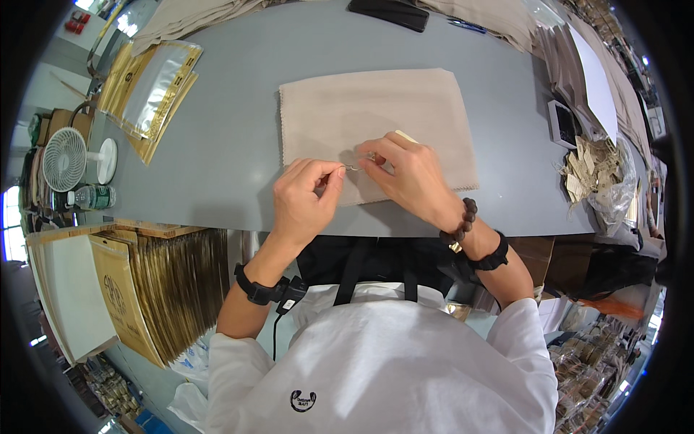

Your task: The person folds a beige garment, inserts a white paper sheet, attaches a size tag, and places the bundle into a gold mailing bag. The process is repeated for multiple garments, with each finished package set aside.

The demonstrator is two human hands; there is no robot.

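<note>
A folded beige cloth [320, 114] with stitched edges lies flat on the grey table in front of me. Over its lower edge, my left hand [306, 198] pinches one end of a thin string [351, 167] between thumb and forefinger. My right hand [404, 168] is on the other side of that string, its fingers curled. A small cream tag [406, 136] sticks out behind the right hand's knuckles and seems to be held in it. The fingers hide most of the tag and how the string meets it.
Clear gold-printed bags [157, 92] lie at the left, near a white fan [65, 159] and a plastic bottle [92, 197]. A phone [389, 13] and blue pens [467, 25] are at the back. Loose tags [591, 165] in a plastic bag and a small box [562, 125] sit at right.
</note>
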